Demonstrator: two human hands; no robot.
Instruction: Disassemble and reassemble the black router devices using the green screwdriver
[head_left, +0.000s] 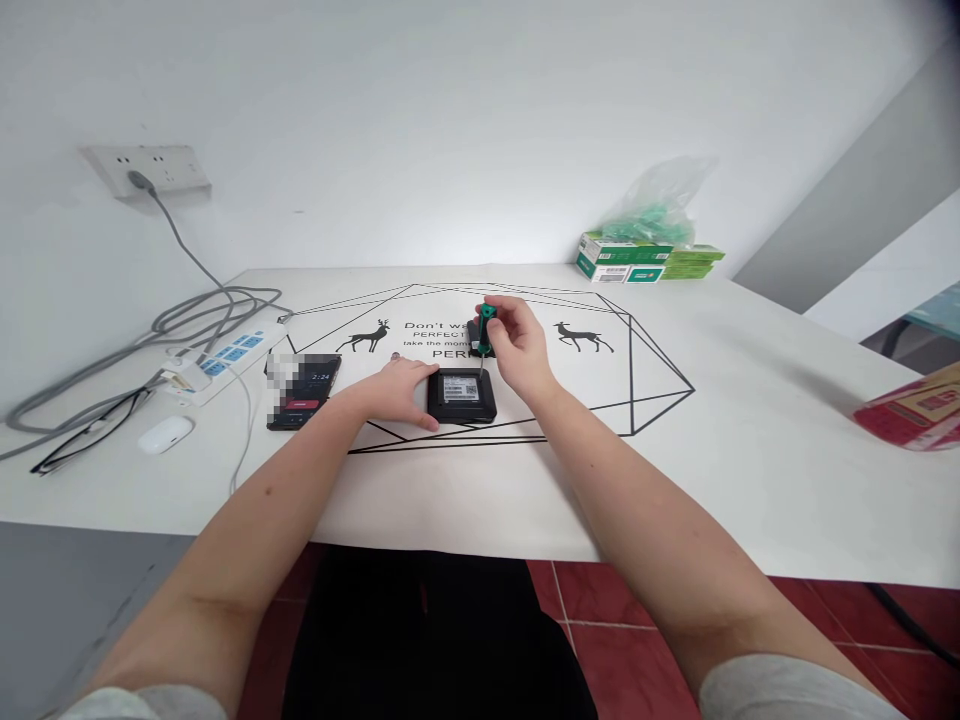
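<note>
A flat black square device (462,412) with a white printed label lies on the table in front of me. My left hand (401,390) holds it at its left side, the thumb at the near corner and the fingers toward the far corner. In my right hand (517,345) is a green and black screwdriver (487,325), held nearly upright. Its shaft points down to the far right corner of the device; whether the tip sits in a screw is too small to tell. Just behind the device is a small black item (474,340), partly covered by the screwdriver.
Left of my left hand lies a phone (315,385), then a white earbud case (166,434), glasses (90,432) and a power strip (236,355) with coiled grey cable. Green boxes (626,258) under a plastic bag stand at the back. A red package (915,408) is far right.
</note>
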